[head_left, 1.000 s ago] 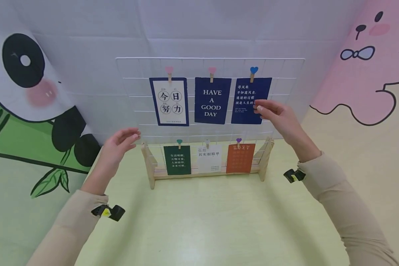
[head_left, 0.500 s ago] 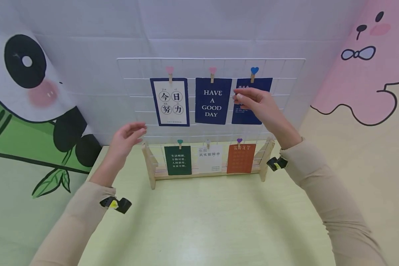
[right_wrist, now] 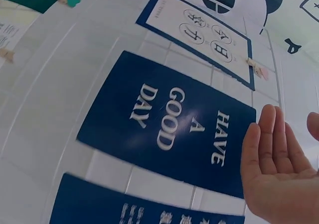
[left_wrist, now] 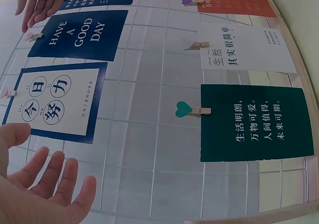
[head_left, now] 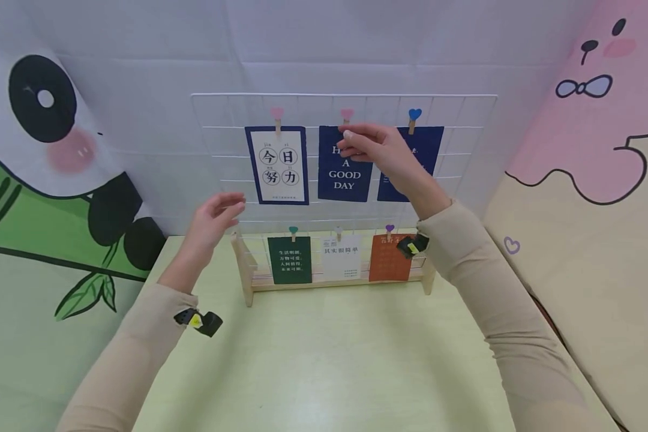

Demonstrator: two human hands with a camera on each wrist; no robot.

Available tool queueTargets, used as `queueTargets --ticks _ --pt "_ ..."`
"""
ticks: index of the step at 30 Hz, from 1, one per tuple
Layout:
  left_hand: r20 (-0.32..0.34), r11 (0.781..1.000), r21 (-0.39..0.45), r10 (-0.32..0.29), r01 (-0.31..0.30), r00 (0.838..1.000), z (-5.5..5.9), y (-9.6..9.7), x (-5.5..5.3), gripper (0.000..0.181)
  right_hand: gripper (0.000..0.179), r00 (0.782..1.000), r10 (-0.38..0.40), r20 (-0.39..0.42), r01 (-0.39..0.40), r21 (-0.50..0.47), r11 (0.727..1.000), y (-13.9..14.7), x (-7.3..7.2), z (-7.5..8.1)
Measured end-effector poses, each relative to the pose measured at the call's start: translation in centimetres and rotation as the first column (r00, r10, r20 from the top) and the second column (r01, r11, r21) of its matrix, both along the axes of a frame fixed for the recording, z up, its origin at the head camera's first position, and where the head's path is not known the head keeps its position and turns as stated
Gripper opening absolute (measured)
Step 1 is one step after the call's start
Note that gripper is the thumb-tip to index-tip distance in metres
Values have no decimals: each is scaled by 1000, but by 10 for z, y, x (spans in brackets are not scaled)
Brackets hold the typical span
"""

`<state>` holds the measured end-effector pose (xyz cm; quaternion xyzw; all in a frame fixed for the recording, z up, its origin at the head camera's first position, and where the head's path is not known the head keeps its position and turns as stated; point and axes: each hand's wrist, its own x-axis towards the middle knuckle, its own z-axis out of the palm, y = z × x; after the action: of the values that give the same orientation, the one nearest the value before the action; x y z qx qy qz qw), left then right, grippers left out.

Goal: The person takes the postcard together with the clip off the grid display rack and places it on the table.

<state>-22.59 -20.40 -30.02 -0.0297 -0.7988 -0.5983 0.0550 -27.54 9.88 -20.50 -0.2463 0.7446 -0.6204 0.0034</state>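
Note:
My right hand (head_left: 386, 150) is in front of the navy "HAVE A GOOD DAY" card (head_left: 345, 180), near its pink heart clothespin (head_left: 347, 114). In the right wrist view the extended fingers (right_wrist: 266, 134) lie close to the card's top edge and hold nothing; contact cannot be made out. My left hand (head_left: 207, 231) hovers below and left of the blue-bordered white card (head_left: 278, 165), its fingers relaxed and nothing in them. Partly behind my right hand hangs another navy card (head_left: 429, 144), clipped by a blue heart clothespin (head_left: 414, 115). These cards hang on a white wire grid (head_left: 297, 94).
Along the lower grid hang a green card (head_left: 290, 261), a white card (head_left: 341, 258) and an orange card (head_left: 383, 267). A wooden stand (head_left: 244, 270) carries the grid on a pale table (head_left: 313, 360). A panda picture (head_left: 43, 99) and a pink figure (head_left: 599, 132) flank it.
My right hand has moved left, from the right navy card to the top of the middle one. My left hand has shifted slightly up and right. The cards hang as before.

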Motion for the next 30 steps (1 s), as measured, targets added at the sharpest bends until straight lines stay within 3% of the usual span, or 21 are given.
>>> queueTargets --ticks 10,23,30 --pt "-16 999 2 49 -49 999 0 6 -9 46 34 998 61 9 -61 15 998 -34 -5 13" --pt "-9 998 -2 68 -68 998 -2 14 -19 42 35 998 25 55 -28 55 998 -68 -16 18" --pt "6 998 5 60 -60 998 -1 22 -22 43 37 994 13 109 -16 23 1000 -78 -18 20"
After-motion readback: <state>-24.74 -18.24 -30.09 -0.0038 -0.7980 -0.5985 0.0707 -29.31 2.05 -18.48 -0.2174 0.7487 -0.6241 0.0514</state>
